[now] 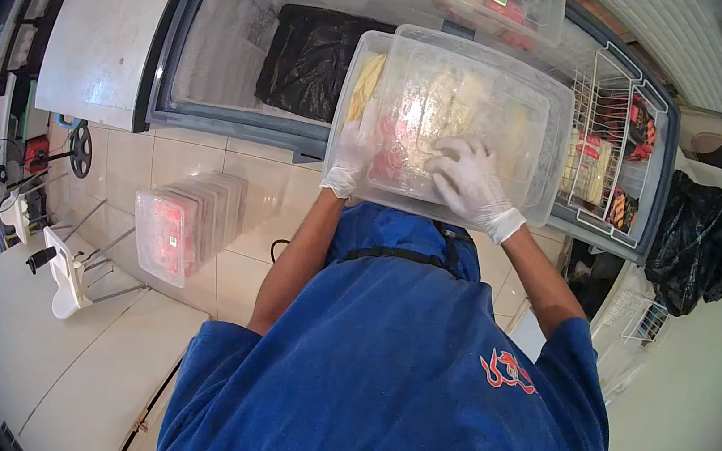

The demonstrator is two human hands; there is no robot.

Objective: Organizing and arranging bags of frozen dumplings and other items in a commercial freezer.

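Note:
A clear plastic container (334, 178) sits across the front rim of an open chest freezer, close against my body. Its frosted translucent lid (473, 192) is shifted to the right, so yellow contents (367, 84) show along the left side. Pale and pinkish-red contents show blurred through the lid. My left hand (353, 150), in a white disposable glove, lies at the container's near left side beside the lid's edge; its grip is unclear. On top of the lid rests my gloved right hand (468, 174), fingers spread and bent, holding nothing.
Inside the chest freezer (226, 115) lies a black plastic bag (306, 63). Another filled container (469, 2) stands at the far rim. A white wire basket (594, 139) holds packaged food at the right. Several lidded containers (164, 232) stand stacked on the floor, near a white high chair (64, 277).

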